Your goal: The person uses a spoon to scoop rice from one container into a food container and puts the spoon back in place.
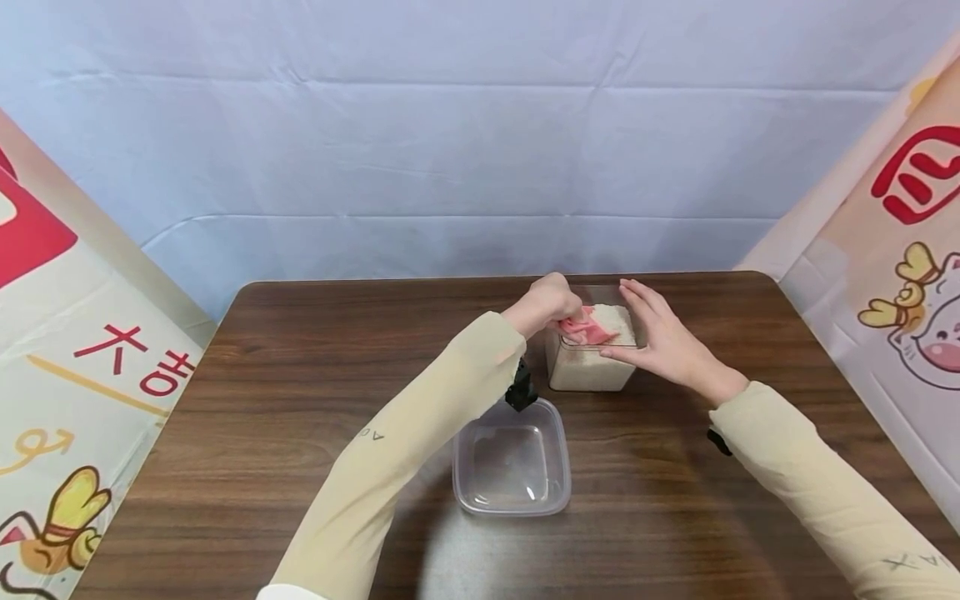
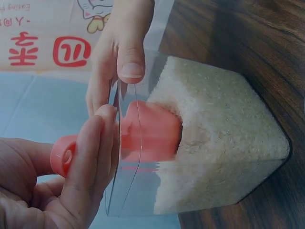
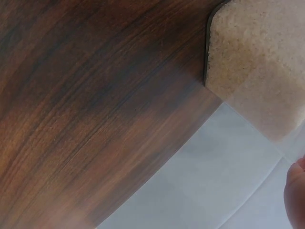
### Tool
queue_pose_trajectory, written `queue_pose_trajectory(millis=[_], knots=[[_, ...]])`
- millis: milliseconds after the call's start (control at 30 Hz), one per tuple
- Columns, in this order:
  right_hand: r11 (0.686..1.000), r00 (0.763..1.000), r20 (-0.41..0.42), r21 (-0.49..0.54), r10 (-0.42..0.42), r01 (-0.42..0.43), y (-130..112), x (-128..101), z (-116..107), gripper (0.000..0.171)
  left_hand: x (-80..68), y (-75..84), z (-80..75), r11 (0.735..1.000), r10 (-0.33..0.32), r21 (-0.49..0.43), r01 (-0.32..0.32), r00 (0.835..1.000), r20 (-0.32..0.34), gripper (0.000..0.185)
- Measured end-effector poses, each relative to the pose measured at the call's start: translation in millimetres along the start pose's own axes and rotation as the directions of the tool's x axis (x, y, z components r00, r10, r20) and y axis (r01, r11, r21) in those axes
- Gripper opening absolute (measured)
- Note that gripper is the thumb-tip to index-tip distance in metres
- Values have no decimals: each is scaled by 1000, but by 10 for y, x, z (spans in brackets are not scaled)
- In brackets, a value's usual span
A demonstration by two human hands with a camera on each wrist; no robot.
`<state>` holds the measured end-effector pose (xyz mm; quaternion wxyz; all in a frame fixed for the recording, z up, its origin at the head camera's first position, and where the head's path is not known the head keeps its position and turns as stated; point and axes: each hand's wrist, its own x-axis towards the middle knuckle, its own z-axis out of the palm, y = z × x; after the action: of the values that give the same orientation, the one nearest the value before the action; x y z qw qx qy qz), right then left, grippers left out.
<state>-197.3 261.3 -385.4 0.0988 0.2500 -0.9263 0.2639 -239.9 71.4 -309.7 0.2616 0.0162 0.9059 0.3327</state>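
Left hand (image 1: 551, 302) grips pink scoop (image 2: 147, 131), bowl sunk in rice inside clear container (image 1: 592, 354), upper centre of head frame. Right hand (image 1: 663, 342), fingers straight, steadies container's side. Empty tub (image 1: 512, 458) sits just below.

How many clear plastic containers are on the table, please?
2. A rice-filled container stands at the table's far middle; the left hand holds a pink scoop in it, and the right hand steadies it. An empty container sits nearer. None seem hidden.

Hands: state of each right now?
Left hand: grips pink plastic scoop dug into rice.
Right hand: fingers straight, steadying clear square rice container.
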Motion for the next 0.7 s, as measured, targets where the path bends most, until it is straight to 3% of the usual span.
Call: queue_pose_trajectory(millis=[200,433,700], knots=[[1000,1000,-1,-9,4,-4,8,1,10,94,0,-13,0,998,19,53,-18,1000,-15,24],[1000,1000,-2,-8,12,-12,-7,0,10,94,34,-57,14,1000,19,-2,-20,999,-32,21],[1000,1000,-1,-14,13,-13,-12,3,5,93,57,-82,-5,999,32,24,-32,999,-15,29]])
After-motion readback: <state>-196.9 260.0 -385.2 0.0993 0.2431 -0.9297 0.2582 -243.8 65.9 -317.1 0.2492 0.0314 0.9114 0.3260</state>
